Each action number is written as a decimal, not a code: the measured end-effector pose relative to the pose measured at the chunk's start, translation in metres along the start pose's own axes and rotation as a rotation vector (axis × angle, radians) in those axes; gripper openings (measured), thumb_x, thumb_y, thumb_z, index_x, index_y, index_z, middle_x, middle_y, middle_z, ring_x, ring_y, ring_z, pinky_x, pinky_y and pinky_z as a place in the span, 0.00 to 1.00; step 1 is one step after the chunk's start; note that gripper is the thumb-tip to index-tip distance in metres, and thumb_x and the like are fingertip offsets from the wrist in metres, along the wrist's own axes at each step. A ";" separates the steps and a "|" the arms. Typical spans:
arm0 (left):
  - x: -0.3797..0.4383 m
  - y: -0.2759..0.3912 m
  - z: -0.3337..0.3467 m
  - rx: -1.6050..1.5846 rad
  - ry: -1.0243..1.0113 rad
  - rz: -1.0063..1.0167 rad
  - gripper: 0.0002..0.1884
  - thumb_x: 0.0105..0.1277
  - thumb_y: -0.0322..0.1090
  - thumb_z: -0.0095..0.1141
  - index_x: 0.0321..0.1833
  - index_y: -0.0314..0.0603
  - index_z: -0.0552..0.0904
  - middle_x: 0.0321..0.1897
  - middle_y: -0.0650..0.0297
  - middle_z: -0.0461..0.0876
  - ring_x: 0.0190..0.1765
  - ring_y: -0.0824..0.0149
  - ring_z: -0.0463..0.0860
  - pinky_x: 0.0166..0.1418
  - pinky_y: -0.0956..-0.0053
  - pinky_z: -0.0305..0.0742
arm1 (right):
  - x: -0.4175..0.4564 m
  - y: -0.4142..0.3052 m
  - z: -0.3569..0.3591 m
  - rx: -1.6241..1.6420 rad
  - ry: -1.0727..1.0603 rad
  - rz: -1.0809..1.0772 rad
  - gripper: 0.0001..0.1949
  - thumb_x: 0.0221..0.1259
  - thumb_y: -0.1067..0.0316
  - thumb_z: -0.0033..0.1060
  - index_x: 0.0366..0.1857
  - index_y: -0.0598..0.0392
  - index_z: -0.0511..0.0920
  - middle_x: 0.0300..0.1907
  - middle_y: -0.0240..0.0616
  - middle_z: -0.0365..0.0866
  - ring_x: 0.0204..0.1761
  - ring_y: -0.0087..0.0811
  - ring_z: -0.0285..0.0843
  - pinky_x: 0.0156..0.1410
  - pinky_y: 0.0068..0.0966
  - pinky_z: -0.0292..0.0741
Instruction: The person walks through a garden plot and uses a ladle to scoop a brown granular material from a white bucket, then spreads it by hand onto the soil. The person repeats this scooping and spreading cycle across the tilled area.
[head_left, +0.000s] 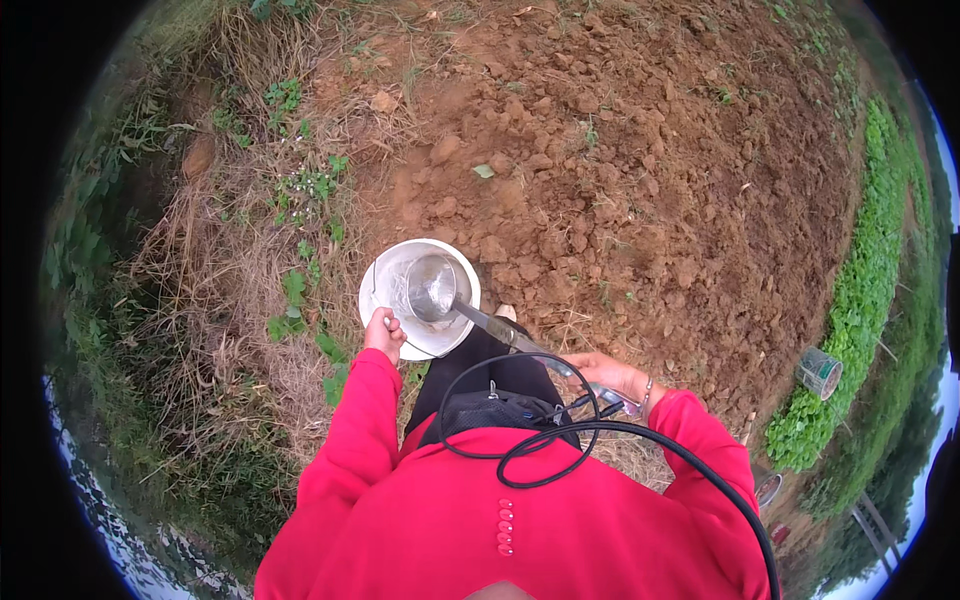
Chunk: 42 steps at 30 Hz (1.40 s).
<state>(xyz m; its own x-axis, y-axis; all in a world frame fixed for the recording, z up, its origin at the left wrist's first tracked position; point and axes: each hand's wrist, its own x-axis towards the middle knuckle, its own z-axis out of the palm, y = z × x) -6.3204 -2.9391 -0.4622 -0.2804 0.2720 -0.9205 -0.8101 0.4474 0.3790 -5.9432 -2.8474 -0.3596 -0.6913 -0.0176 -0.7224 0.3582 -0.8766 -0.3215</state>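
A white plastic bucket (376, 279) hangs or stands just in front of my legs; whether it touches the ground is hidden. My left hand (385, 334) is closed around the grip of its wire bail at the near left side. A long-handled metal ladle (431, 287) has its round bowl inside the bucket, and what looks like clear water glints in it. The ladle's handle slopes across my thighs toward the right. Around the far end of that handle my right hand (609, 373) is closed, with a bracelet at the wrist.
Tilled reddish-brown soil (637, 172) spreads ahead and to the right. Dry grass and weeds (232, 277) line the left. A leafy green crop row (855, 300) runs at the right, with a bucket (820, 373) beside it. A black cable (675, 446) loops before my chest.
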 end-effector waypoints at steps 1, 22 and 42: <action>0.004 0.001 -0.002 -0.043 0.015 -0.007 0.04 0.53 0.34 0.46 0.25 0.48 0.65 0.13 0.71 0.57 0.14 0.74 0.55 0.19 0.78 0.52 | -0.008 0.001 0.004 0.020 -0.004 -0.019 0.17 0.53 0.70 0.51 0.49 0.55 0.72 0.24 0.24 0.71 0.19 0.14 0.65 0.23 0.13 0.64; -0.029 -0.040 -0.152 -0.695 0.354 0.161 0.10 0.53 0.39 0.43 0.18 0.52 0.60 0.09 0.74 0.53 0.12 0.74 0.48 0.24 0.76 0.53 | -0.023 -0.041 -0.038 0.387 0.069 -0.388 0.21 0.57 0.72 0.47 0.56 0.54 0.60 0.20 0.28 0.63 0.15 0.16 0.59 0.16 0.12 0.55; -0.050 -0.055 -0.247 -0.902 0.742 0.099 0.12 0.52 0.44 0.41 0.16 0.54 0.57 0.09 0.76 0.53 0.09 0.75 0.50 0.18 0.78 0.50 | 0.078 -0.165 -0.130 0.252 0.769 -0.633 0.04 0.49 0.72 0.50 0.23 0.52 0.66 0.15 0.28 0.64 0.13 0.22 0.64 0.18 0.20 0.62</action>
<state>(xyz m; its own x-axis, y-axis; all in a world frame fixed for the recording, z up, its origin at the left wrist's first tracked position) -6.3896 -3.1879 -0.4605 -0.3529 -0.4252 -0.8335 -0.7558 -0.3956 0.5218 -5.9747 -2.6411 -0.4429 -0.0868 0.7183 -0.6903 -0.1353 -0.6950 -0.7062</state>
